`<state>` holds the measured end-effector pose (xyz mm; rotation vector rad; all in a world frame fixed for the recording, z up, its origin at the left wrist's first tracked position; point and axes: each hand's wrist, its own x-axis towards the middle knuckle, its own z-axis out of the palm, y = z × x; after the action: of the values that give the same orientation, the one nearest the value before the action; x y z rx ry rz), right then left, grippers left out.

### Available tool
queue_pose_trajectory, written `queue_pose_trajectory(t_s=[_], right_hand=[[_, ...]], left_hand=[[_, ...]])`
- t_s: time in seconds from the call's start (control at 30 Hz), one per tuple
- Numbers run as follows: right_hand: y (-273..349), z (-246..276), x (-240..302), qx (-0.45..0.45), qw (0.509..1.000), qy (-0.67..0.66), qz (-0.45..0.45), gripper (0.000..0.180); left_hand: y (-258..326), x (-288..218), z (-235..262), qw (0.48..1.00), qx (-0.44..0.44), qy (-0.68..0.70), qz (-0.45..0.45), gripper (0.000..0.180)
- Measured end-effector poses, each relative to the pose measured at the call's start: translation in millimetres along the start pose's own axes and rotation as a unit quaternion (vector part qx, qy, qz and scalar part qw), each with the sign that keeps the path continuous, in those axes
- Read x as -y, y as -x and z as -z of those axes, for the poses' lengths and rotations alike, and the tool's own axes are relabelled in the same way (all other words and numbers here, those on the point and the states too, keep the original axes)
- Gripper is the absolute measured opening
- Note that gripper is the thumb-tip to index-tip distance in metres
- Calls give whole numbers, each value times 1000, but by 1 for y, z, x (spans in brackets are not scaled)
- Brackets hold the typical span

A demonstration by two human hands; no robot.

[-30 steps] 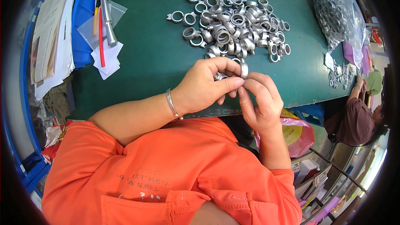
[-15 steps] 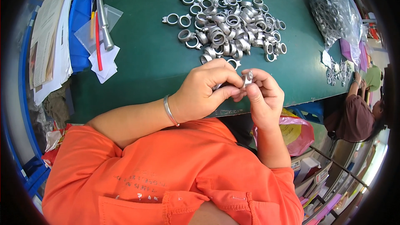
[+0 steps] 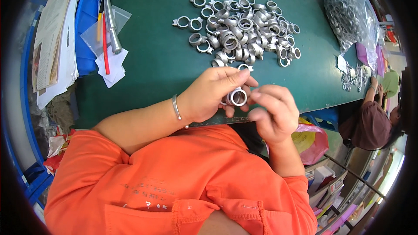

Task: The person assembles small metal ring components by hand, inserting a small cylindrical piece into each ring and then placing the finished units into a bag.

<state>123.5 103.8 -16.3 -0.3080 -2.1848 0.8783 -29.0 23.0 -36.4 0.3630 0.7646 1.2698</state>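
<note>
Compared with half a second ago, the right hand (image 3: 278,114) is no longer pinching but holding its fingers parted just beside the metal ring (image 3: 238,104), which the left hand (image 3: 205,95) alone is now cradling in curled fingers, near the ring pile (image 3: 237,32).

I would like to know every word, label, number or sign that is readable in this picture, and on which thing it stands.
Nothing is clear enough to quote.
Orange shirt: dark and white print, too small and blurred.
Stacked papers: print too small.
Pink-and-yellow plastic bag: dark marks, blurred.
Metal rings: no lettering visible.
</note>
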Motion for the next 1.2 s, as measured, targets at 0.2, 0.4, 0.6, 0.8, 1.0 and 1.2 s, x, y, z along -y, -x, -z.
queue_pose_trajectory(t_s=[0.2,0.4,0.6,0.8,1.0,1.2], right_hand=[[-7,-13,-29,-9,969,178,-173,13],[-18,-8,-26,62,936,215,-273,8],[-12,-1,-16,-9,983,56,-177,19],[-8,-6,-11,-75,980,-95,-155,15],[0,0,-14,-7,848,-401,-347,17],[5,-6,-13,-82,932,-247,-252,15]], left_hand=[[0,-13,2,980,-96,17,-175,10],[3,-6,-2,970,-115,-115,-179,8],[3,-2,-7,936,-120,-259,-204,12],[0,1,1,858,-74,-394,-321,10],[2,0,0,847,-58,-410,-333,12],[1,1,-1,856,-59,-389,-334,13]])
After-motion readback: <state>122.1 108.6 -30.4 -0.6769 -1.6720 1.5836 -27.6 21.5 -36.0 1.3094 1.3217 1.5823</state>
